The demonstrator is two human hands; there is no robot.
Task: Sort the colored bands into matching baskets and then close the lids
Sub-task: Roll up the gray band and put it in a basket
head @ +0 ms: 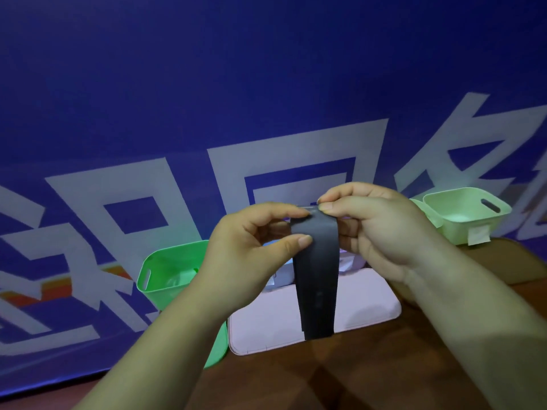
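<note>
Band: a dark grey band point(318, 276) is held in the air in front of you. It hangs doubled, and its lower end dangles over the pink lid point(266, 321) without touching it.
Left grip point(251, 250): thumb and forefinger pinch the band's upper left edge.
Right grip point(376, 229): thumb and forefinger tips are pressed together on the band's top edge, just beside the left fingertips.
Baskets: a bright green basket point(154, 273) stands open to the left. A pale green basket point(467, 211) stands open at far right. Something pale shows behind the pink lid, but your hands mostly hide it.
Worktop point(384, 377): brown wood that carries the baskets and the lid.
Step in hand, as judged: you are checking the band's colour and choosing a basket.
Doing it well: neither green basket matches dark grey, so look behind your hands before you commit. Keep one pinch on the top edge and free the other hand. Carry the band over the chosen rim, then lower the hanging end in first so it doesn't drape over the wall. Leave the lids until the sorting is done.
Writing: large white characters run across the blue backdrop point(266, 84), cropped and not readable as a whole.
Tag point(478, 235): a pale tag on the pale green basket shows no legible text.
Band markings: there is a faint mark low on the band, too blurred to read.
</note>
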